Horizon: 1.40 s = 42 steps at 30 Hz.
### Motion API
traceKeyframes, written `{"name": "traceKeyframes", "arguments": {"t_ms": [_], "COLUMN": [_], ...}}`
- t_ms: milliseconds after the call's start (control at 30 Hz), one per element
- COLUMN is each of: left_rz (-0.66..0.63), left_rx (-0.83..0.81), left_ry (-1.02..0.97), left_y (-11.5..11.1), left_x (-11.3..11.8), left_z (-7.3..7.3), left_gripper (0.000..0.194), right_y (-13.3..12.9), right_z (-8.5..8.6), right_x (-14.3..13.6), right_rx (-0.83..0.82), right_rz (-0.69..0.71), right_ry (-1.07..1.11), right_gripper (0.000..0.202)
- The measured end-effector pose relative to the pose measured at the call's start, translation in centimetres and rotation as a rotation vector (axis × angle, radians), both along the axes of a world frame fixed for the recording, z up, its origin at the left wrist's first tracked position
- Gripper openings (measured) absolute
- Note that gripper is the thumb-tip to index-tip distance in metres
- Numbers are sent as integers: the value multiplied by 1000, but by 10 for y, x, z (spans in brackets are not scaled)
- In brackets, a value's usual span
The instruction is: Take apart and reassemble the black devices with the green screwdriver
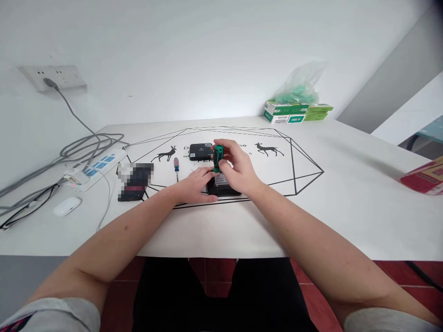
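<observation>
My right hand (238, 168) is closed around the handle of a green and black screwdriver (218, 159). The tool stands nearly upright, its tip lowered onto an open black case (226, 191). Inside the case lies a piece with a pale printed label (221, 180), partly covered by my right hand. My left hand (195, 186) grips the left side of the case, thumb at its front edge and fingers at the back. Behind them rests a flat black box (199, 152) with small stickers. A smaller red and blue screwdriver (176, 166) lies to the left.
At left are a power strip (104, 166) with grey cables, a white earbud-like case (67, 206) and a partly blurred dark packet (136, 182). Green-white boxes (285, 113) under a plastic bag (301, 87) stand at the back right. A red package (424, 177) sits at the right edge.
</observation>
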<state>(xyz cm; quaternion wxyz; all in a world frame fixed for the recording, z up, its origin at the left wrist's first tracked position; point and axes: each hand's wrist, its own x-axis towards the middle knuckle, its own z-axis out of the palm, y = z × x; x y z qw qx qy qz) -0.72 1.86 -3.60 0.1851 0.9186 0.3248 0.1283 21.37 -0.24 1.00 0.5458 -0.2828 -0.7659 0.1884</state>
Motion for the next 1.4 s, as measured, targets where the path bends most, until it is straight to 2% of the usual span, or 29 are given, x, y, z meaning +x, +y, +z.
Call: {"name": "traceKeyframes", "arguments": {"t_ms": [200,433,533,667,800,900,967,1100,1267,1333,1400], "left_rz": [-42,-7,-35,-41,-17,-9,-23,-42,-10,4,-5], "left_rx": [12,-2,11,8,5,5,10,9,-12,-13,-7], "left_ry": [-21,42,38,28,66,84,66,33,87,89,74], "left_y": [1,1,1,-1,-2,-2,-1,0,-3,-3,-2], "left_x": [0,-1,0,0,1,0,0,0,1,1,1], "left_z": [0,1,2,4,5,4,4,4,8,8,7], "left_gripper": [100,98,98,99,97,98,99,98,97,96,98], "right_y": [3,-1,0,2,1,0,1,1,-1,-1,-1], "right_z": [2,3,4,3,1,3,4,5,5,6,7], "right_x": [0,2,1,1,1,1,1,0,4,4,3], "right_rx": [91,5,49,71,-4,-20,18,56,-38,-49,-14], "right_rz": [-54,46,6,-53,-10,22,-4,-62,31,61,30], "right_ry": [-24,7,-17,-31,12,29,15,3,30,33,10], "right_gripper": [41,44,36,42,47,41,36,41,48,43,37]}}
